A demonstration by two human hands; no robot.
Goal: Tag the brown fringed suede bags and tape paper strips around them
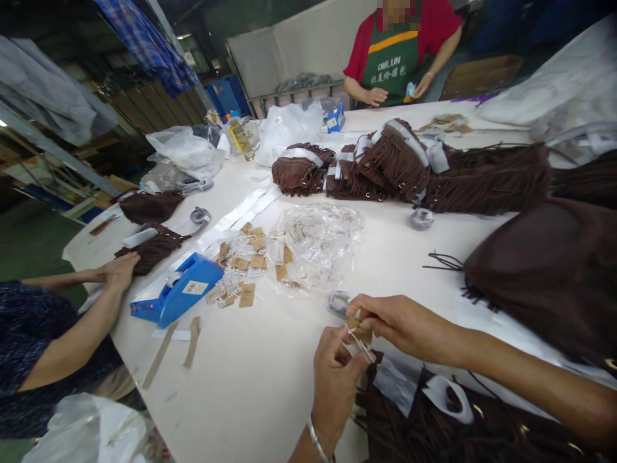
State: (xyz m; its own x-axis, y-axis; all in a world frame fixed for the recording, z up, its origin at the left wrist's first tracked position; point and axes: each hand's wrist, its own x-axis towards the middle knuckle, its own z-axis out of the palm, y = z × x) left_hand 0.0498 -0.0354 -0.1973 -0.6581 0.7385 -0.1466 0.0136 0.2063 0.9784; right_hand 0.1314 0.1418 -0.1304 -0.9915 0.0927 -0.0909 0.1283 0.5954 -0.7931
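My left hand [333, 370], with a bangle on its wrist, pinches the white string [362, 347] of a hang tag. My right hand [393, 321] grips the brown cardboard hang tag [364, 333] beside it, fingers closed on its upper part. Just below both hands lies a dark brown fringed bag [409, 431], partly cut off by the frame. A translucent wrapping piece [400, 384] and a white looped strip [453, 400] rest on the bag. Behind my fingers sits a small grey coil in clear wrap [339, 302].
Several loose tags [247, 294] lie beside a clear plastic bag [318, 244]. A blue tape dispenser [180, 289] stands left. Fringed bags [385, 164] line the table's far side; a large brown bag [544, 276] is at right. Co-workers stand opposite [393, 64] and left [43, 347].
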